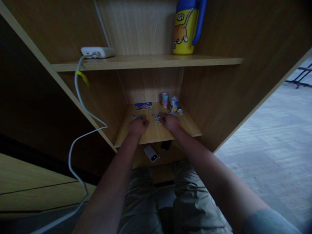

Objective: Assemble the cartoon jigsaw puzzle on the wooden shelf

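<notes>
Small jigsaw puzzle pieces lie in a partly joined cluster on the cabinet shelf. My right hand is at the cluster's right edge, its fingers pinched on a puzzle piece that they mostly hide. To the left, my left hand rests low over the shelf with curled fingers; whatever it may hold is hidden. Just beyond it are more loose pieces. A colourful picture card lies flat behind them. Two small printed cans stand at the back right, beside a round metal lid.
Above is another shelf with a yellow-and-blue mug and a white device. Its white cable hangs down the left side. On the lower level lie a white power bank and a dark object.
</notes>
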A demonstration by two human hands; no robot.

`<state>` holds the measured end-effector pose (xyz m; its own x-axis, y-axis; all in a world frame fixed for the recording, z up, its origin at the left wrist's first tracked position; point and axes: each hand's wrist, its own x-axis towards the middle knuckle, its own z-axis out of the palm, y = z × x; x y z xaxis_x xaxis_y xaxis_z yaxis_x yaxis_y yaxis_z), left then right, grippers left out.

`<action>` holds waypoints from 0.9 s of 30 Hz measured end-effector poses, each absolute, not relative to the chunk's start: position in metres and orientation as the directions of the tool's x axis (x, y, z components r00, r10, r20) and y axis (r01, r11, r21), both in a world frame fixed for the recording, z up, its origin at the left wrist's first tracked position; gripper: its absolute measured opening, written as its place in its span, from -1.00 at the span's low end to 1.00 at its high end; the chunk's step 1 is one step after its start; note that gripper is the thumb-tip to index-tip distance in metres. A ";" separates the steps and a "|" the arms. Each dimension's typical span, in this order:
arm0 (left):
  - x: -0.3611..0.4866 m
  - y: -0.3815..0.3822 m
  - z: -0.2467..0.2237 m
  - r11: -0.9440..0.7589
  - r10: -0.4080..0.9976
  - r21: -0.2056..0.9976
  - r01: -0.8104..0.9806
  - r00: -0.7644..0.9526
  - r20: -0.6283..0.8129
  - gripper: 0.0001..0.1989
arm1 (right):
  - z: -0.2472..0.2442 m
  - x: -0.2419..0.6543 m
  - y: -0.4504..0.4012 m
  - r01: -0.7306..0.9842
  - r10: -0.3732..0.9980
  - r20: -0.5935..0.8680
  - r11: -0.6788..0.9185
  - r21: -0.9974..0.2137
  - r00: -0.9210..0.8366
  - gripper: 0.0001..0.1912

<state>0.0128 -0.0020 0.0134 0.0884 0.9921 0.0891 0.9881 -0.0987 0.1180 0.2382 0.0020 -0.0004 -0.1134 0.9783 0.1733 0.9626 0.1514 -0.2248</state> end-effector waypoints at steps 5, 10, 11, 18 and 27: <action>0.011 0.001 0.011 -0.092 0.993 0.111 0.990 0.083 0.085 -0.41 | 0.000 0.239 0.004 0.965 0.982 0.155 0.141 -0.223 -0.107 -0.60; 0.011 0.000 0.012 -0.103 0.992 0.105 0.989 0.095 0.080 -0.41 | 0.000 0.237 0.003 0.962 0.984 0.149 0.132 -0.239 -0.098 -0.56; 0.012 0.000 0.013 -0.099 0.993 0.105 0.989 0.091 0.081 -0.41 | 0.000 0.237 0.003 0.958 0.982 0.167 0.129 -0.254 -0.088 -0.53; 0.011 -0.002 0.015 0.016 0.979 0.249 0.968 -0.065 0.191 -0.50 | 0.005 0.253 0.001 0.833 0.874 0.345 -0.112 -0.542 0.342 -0.21; -0.003 -0.003 0.021 0.126 0.844 0.498 0.858 -0.357 0.401 -0.60 | 0.004 0.250 -0.001 0.912 0.904 0.390 0.001 -0.410 0.175 -0.42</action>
<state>-0.0032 -0.0032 0.0206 -0.3565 0.8438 0.4012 0.8581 0.1259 0.4978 0.2496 -0.0007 0.0036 0.1746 0.9040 0.3903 0.9121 0.0009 -0.4101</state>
